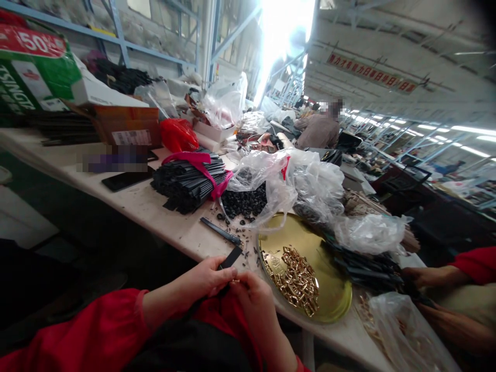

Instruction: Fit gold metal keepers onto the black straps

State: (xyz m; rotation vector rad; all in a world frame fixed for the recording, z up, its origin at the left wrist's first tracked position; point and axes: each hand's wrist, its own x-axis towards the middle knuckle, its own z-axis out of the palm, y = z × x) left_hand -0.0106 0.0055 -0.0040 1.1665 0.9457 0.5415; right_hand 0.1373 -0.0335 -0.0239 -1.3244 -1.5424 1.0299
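Observation:
A short black strap [232,257] is pinched in my left hand [207,279], its flat end pointing up and away over the table edge. My right hand [258,299] is closed against the strap's near end, thumb and fingertips together. A small gold-coloured glint shows between the fingertips; most of that piece is hidden. Just beyond my hands, another black strap [220,230] with metal at its end lies on the table. To the right, a round gold tray [337,289] holds a heap of gold metal buckles [296,281].
Bundled black straps [189,181] with a pink tie lie behind, beside a clear bag of small black rings [244,201]. A phone [127,178] and cardboard box [127,124] stand left. At right, a co-worker's hands [426,276] are near black strips [368,268].

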